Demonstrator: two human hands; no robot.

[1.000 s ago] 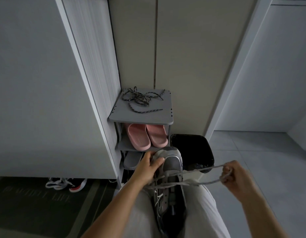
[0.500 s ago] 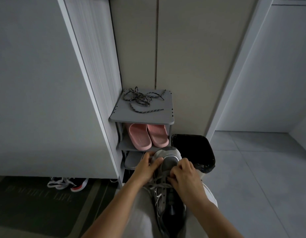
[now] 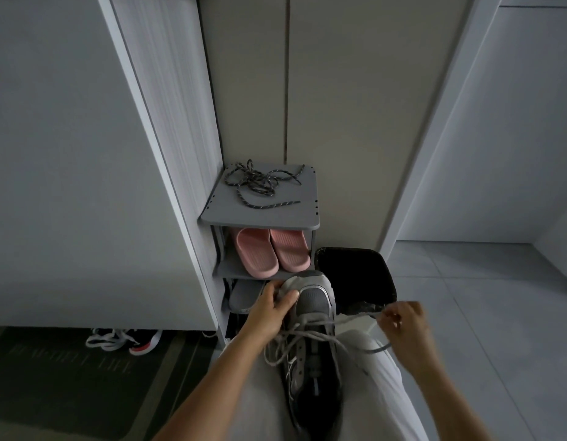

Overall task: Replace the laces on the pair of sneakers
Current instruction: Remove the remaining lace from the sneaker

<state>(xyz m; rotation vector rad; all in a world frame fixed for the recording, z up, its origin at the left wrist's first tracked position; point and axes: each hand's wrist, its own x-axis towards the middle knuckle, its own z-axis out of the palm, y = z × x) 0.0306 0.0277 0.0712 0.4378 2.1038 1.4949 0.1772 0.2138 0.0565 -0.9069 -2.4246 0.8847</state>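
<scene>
The sneaker (image 3: pixel 311 332) lies lengthwise on the person's lap, toe pointing away toward the shoe rack (image 3: pixel 303 213). The biggest risk is that it twists or slides off the thighs, since the pull comes from the right and only the left hand (image 3: pixel 271 308), curled over the toe cap, steadies it. Next, the grey lace (image 3: pixel 355 318) is drawn out taut to the right by the right hand (image 3: pixel 403 323), which pinches it in curled fingers. It could snag at an eyelet where the loosened crossings bunch, and a hard tug would likely tighten the tangle rather than free it. A smaller worry is a loose end dropping into the open black bin (image 3: pixel 355 275) just beside the shoe. The sneaker is grey mesh with a paler toe cap and a dark opening. Its pale lace hangs in slack loops on the left side, seemingly partly unthreaded. The dark speckled laces (image 3: pixel 260 183) lie tangled on the rack's top shelf.
</scene>
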